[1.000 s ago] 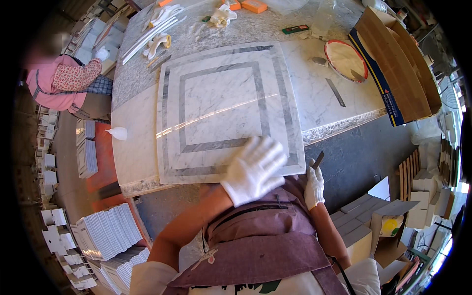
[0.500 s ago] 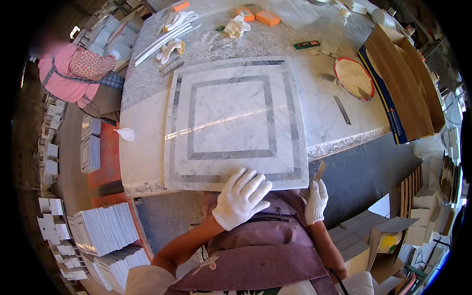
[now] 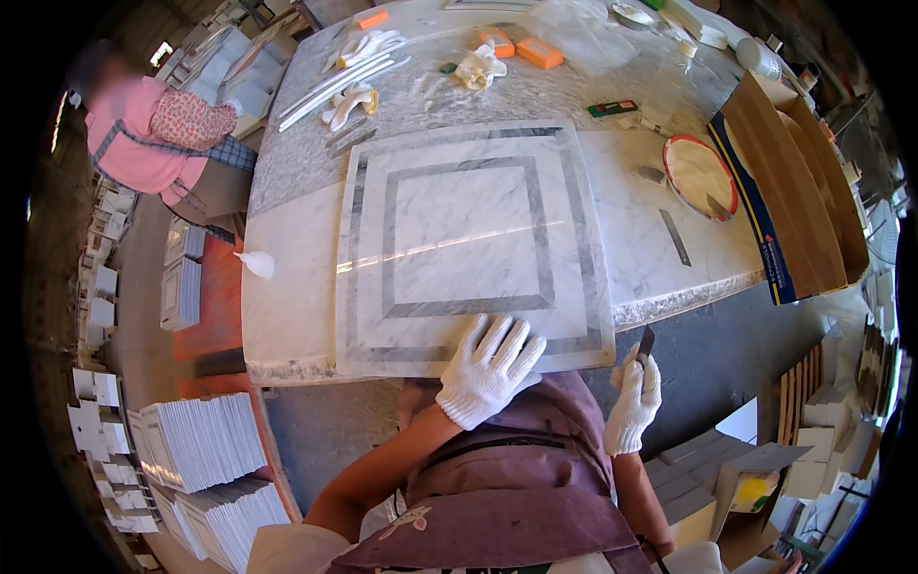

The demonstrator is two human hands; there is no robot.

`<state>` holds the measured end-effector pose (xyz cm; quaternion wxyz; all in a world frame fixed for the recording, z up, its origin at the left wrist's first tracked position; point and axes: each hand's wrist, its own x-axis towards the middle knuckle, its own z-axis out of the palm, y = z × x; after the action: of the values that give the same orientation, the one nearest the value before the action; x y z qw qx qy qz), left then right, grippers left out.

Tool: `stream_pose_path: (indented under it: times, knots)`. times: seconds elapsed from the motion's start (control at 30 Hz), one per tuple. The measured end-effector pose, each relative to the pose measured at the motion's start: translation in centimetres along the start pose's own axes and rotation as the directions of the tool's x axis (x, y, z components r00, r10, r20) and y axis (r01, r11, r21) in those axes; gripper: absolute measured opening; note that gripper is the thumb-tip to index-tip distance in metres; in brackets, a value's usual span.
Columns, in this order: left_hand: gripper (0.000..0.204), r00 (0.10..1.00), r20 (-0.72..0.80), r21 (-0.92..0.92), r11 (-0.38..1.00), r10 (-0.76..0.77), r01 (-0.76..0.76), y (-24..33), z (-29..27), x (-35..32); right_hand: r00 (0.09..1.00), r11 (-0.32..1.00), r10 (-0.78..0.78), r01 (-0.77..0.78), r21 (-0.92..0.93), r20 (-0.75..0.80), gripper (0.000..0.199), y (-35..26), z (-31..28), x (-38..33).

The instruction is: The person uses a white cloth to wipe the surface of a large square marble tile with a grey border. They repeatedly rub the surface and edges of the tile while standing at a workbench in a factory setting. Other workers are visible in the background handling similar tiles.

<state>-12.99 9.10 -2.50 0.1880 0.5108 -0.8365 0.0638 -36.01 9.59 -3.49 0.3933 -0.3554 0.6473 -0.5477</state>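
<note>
A square white marble panel [image 3: 469, 239] with two grey inlaid frames lies flat on the stone workbench [image 3: 287, 297]. My left hand [image 3: 488, 368], in a white knit glove, rests palm down with fingers spread on the panel's near edge. My right hand [image 3: 633, 402], also gloved, is below the bench edge at the panel's near right corner and grips a small dark blade-like tool [image 3: 645, 341] that points up at the edge.
A round red-rimmed dish [image 3: 700, 175], a flat metal strip [image 3: 674, 236], orange blocks [image 3: 539, 53], spare gloves [image 3: 352, 101] and white strips lie on the bench. Cardboard sheets [image 3: 794, 191] lean at the right. A person in pink [image 3: 153, 143] sits at the left. Stacked white tiles [image 3: 201, 440] fill the floor.
My left hand has slid back from the panel's surface to its near edge. My right hand stays at the near right corner with the tool. The view has shifted closer.
</note>
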Motion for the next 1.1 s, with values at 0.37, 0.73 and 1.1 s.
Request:
stream_pose_path:
  times: [0.37,0.73,1.1]
  knots:
    - [0.049,0.996,0.009,-0.046,0.995,-0.087,0.087,-0.6,0.4,4.3,0.978,0.996,-0.075,0.062,0.069,0.196,0.020,-1.7,2.3,-0.5]
    - [0.048,0.411,-0.495,-0.253,0.579,-0.766,0.775,-13.6,-7.1,-4.8,0.922,0.998,-0.051,0.037,0.044,0.383,0.023,-2.5,2.1,-0.8]
    - [0.080,0.043,-0.542,-0.172,0.161,-0.839,0.972,-29.0,-7.7,-12.6,0.971,0.967,-0.240,0.238,0.094,0.012,0.032,-9.2,-1.2,14.2]
